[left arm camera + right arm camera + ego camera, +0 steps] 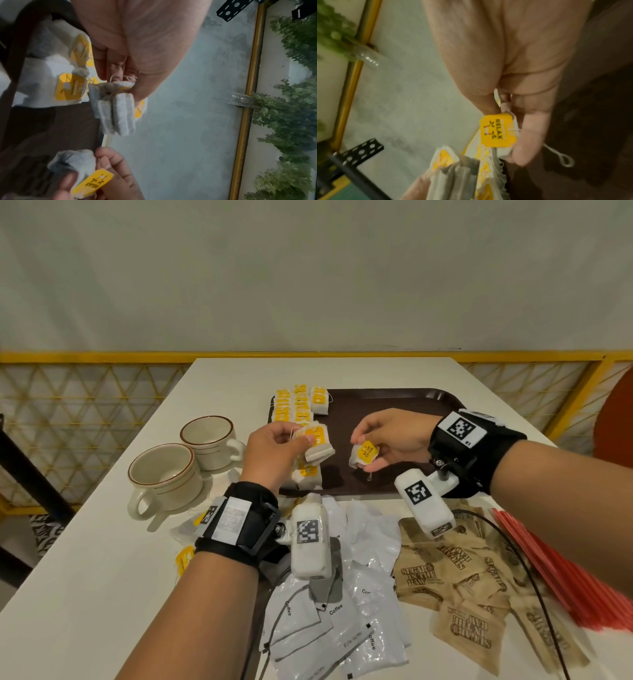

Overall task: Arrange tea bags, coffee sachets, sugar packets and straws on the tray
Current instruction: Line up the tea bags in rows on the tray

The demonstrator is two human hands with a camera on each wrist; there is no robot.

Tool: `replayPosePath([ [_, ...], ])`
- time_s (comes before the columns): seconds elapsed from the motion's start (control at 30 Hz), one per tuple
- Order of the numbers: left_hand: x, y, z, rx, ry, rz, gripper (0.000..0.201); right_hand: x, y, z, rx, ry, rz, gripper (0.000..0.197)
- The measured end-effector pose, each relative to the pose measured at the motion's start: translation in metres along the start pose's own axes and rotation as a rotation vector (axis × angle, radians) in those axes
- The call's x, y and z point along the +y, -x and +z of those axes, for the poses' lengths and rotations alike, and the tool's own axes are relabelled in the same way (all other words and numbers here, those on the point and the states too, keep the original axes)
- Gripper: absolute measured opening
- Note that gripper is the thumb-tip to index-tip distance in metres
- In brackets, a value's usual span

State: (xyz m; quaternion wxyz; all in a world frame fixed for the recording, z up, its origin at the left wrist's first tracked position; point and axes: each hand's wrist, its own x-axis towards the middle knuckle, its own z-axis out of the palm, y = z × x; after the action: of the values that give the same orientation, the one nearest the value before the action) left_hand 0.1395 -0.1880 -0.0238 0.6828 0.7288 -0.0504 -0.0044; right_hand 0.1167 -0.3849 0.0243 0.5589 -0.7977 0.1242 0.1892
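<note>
The brown tray [394,405] lies on the white counter [102,594], and everything else sits around it. Above the tray's left half, the left hand [274,446] has its grip pinched on a small bundle of tea bags [317,443], held clear of the tray floor. Just right of that, over the tray's middle, the right hand [390,436] has its grip pinched on a single tea bag [364,455] with a yellow tag that reads RELAX in the right wrist view; a loop of its string hangs below the fingers. More tea bags [298,405] lie in rows along the tray's far-left corner, and a few rest at its near-left edge. Off the tray's near edge, white coffee sachets [342,621] lie heaped on the counter; brown sugar packets [452,577] are scattered to their right, and red straws [561,570] lie beyond those. Left of the tray stand two cups [185,460].
</note>
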Motion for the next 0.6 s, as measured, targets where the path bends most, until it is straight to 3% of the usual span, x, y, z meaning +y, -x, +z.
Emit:
replayPosePath([
  [0.17, -0.003, 0.001, 0.006, -0.021, -0.034, 0.007, 0.012, 0.010, -0.002, 0.000, -0.026, -0.277, 0.030, 0.019],
  [0.4, 0.024, -0.037, 0.018, -0.142, -0.157, 0.060, 0.020, 0.012, -0.017, -0.012, 0.163, 0.109, -0.159, 0.018],
  [0.6, 0.053, -0.107, 0.037, -0.321, -0.501, 0.123, 0.023, -0.010, -0.034, -0.027, 0.252, 0.343, -0.368, 0.029],
])
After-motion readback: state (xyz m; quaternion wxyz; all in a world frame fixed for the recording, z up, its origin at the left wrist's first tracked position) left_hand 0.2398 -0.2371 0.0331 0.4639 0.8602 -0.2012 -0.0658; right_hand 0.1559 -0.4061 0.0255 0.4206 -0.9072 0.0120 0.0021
